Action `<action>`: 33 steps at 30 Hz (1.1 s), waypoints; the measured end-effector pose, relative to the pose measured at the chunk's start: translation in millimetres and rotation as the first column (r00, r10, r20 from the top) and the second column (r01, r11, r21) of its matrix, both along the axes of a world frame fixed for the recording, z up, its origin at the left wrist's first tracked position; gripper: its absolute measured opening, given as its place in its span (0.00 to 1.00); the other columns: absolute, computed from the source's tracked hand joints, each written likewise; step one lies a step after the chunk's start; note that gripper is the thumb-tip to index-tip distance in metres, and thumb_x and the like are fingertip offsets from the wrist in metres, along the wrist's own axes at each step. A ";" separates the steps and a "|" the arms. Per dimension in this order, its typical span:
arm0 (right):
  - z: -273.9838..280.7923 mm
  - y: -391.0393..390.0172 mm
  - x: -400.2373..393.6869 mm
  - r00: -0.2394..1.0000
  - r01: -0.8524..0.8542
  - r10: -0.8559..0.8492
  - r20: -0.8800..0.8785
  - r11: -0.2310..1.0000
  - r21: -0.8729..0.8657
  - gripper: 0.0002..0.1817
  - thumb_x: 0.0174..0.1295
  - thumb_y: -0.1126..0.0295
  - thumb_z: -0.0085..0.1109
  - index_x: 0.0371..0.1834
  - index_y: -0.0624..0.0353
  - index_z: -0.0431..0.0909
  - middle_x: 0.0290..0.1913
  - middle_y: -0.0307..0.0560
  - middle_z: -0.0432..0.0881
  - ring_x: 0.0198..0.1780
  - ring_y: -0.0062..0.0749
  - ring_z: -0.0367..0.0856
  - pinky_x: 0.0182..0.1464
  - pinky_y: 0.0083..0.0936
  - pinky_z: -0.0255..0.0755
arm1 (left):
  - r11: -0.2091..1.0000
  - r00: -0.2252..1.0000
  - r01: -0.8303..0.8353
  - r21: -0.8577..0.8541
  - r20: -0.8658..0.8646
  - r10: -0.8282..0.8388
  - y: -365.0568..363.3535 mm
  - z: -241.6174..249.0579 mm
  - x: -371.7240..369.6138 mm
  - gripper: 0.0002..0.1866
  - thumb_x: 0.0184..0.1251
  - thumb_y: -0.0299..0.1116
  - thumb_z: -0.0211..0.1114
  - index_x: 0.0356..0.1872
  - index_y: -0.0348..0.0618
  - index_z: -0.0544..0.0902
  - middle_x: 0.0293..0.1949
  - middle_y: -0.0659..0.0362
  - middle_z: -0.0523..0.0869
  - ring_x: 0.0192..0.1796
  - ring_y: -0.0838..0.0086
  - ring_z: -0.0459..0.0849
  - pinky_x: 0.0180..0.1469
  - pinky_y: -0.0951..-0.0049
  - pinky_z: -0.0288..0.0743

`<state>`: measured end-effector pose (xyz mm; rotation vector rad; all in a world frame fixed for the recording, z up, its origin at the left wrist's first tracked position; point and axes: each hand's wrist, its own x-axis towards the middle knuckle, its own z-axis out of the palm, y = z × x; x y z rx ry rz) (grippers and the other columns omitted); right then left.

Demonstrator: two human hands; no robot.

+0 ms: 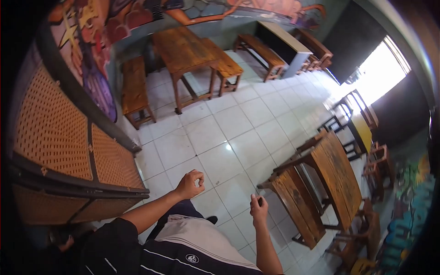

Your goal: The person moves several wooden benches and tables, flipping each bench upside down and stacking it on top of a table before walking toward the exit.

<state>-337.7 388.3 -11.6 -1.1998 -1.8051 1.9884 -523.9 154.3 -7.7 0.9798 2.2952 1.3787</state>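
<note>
My left hand (190, 183) is curled into a loose fist with nothing I can see in it, while my right hand (259, 210) is pinched narrow around a small dark thing (260, 200) at the fingertips, too small to tell what it is. Both hover over the white tile floor (224, 137), with a bench (295, 201) and table (339, 176) just right of my right hand and a wicker panel (64, 133) off to my left. I judge the fingertip pinch weak: a knock on the bench could drop the thing on hard tile.
</note>
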 end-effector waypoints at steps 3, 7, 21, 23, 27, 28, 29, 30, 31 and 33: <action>5.2 11.5 -63.8 0.991 -0.125 0.124 -0.045 0.991 -0.036 0.18 0.63 0.58 0.61 0.22 0.52 0.66 0.18 0.30 0.66 0.16 0.11 0.57 0.16 0.14 0.50 | 0.989 0.991 -0.130 -0.069 0.017 0.131 -23.3 -13.3 -15.7 0.08 0.47 0.25 0.61 0.24 0.41 0.69 0.29 0.58 0.79 0.37 0.65 0.77 0.44 0.67 0.71; 1.1 -2.8 -148.9 0.967 -0.251 0.240 -0.090 0.959 -0.130 0.12 0.64 0.60 0.60 0.30 0.52 0.70 0.18 0.29 0.65 0.16 0.10 0.55 0.15 0.12 0.46 | 0.970 0.970 -0.239 0.052 0.050 0.237 -44.2 -19.1 -46.2 0.10 0.45 0.24 0.60 0.32 0.43 0.73 0.37 0.57 0.80 0.42 0.63 0.77 0.46 0.67 0.72; 14.5 24.9 -316.8 0.987 -0.017 -0.095 -0.132 0.747 -0.664 0.17 0.66 0.51 0.54 0.49 0.50 0.74 0.21 0.31 0.69 0.12 0.16 0.52 0.16 0.17 0.45 | 0.931 0.926 -0.363 -0.027 0.103 0.364 10.8 10.1 -281.1 0.29 0.67 0.45 0.60 0.13 0.35 0.63 0.12 0.60 0.54 0.19 0.75 0.52 0.21 0.66 0.53; 8.8 51.5 -311.1 0.977 0.069 -0.187 -0.104 0.736 -0.673 0.18 0.65 0.50 0.54 0.49 0.49 0.74 0.21 0.30 0.69 0.13 0.16 0.54 0.16 0.17 0.46 | 0.950 0.935 -0.311 0.001 0.182 0.305 44.0 7.9 -298.2 0.34 0.62 0.47 0.67 0.10 0.41 0.54 0.12 0.66 0.49 0.19 0.82 0.49 0.19 0.70 0.47; -15.9 114.2 -295.5 0.935 0.211 -0.352 -0.041 0.645 -0.734 0.17 0.64 0.50 0.55 0.47 0.48 0.74 0.21 0.30 0.68 0.13 0.17 0.55 0.16 0.17 0.46 | 0.964 0.952 -0.263 0.046 0.174 0.252 114.0 -8.3 -326.0 0.33 0.59 0.38 0.71 0.12 0.46 0.52 0.13 0.69 0.51 0.21 0.84 0.50 0.19 0.72 0.46; -17.5 131.7 -293.4 0.941 0.256 -0.337 0.031 0.651 -0.714 0.17 0.64 0.50 0.56 0.47 0.47 0.74 0.21 0.30 0.68 0.14 0.17 0.55 0.17 0.17 0.47 | 0.970 0.957 -0.241 0.043 0.175 0.230 131.6 -13.5 -332.9 0.33 0.59 0.38 0.71 0.12 0.46 0.52 0.13 0.69 0.51 0.21 0.84 0.50 0.19 0.72 0.46; -18.6 150.7 -292.4 0.941 0.300 -0.322 0.103 0.656 -0.693 0.17 0.64 0.50 0.56 0.47 0.47 0.74 0.21 0.30 0.68 0.14 0.17 0.55 0.18 0.18 0.48 | 0.960 0.946 -0.263 0.100 0.224 0.236 149.1 -20.2 -340.5 0.32 0.60 0.37 0.70 0.12 0.47 0.52 0.14 0.70 0.52 0.21 0.85 0.50 0.19 0.73 0.47; -16.2 171.5 -296.3 0.934 0.316 -0.342 0.107 0.647 -0.694 0.17 0.64 0.50 0.56 0.47 0.47 0.74 0.21 0.30 0.68 0.14 0.17 0.55 0.18 0.18 0.48 | 0.945 0.931 -0.288 0.153 0.274 0.240 165.7 -24.9 -346.9 0.31 0.61 0.36 0.69 0.12 0.47 0.53 0.14 0.70 0.52 0.21 0.85 0.50 0.19 0.73 0.47; -9.3 194.5 -303.3 0.952 0.275 -0.291 0.090 0.695 -0.665 0.17 0.64 0.50 0.56 0.47 0.47 0.74 0.21 0.30 0.68 0.14 0.17 0.56 0.18 0.18 0.48 | 0.946 0.918 -0.300 0.126 0.307 0.251 180.2 -23.0 -355.9 0.29 0.61 0.32 0.68 0.13 0.48 0.53 0.15 0.72 0.53 0.21 0.85 0.51 0.20 0.75 0.48; 7.7 239.9 -326.2 0.962 0.254 -0.263 0.080 0.743 -0.619 0.17 0.64 0.51 0.57 0.48 0.47 0.74 0.22 0.30 0.69 0.16 0.17 0.57 0.20 0.18 0.50 | 0.929 0.908 -0.356 0.104 0.274 0.318 205.8 -23.6 -377.1 0.27 0.60 0.29 0.66 0.14 0.47 0.53 0.15 0.71 0.53 0.22 0.85 0.52 0.21 0.75 0.50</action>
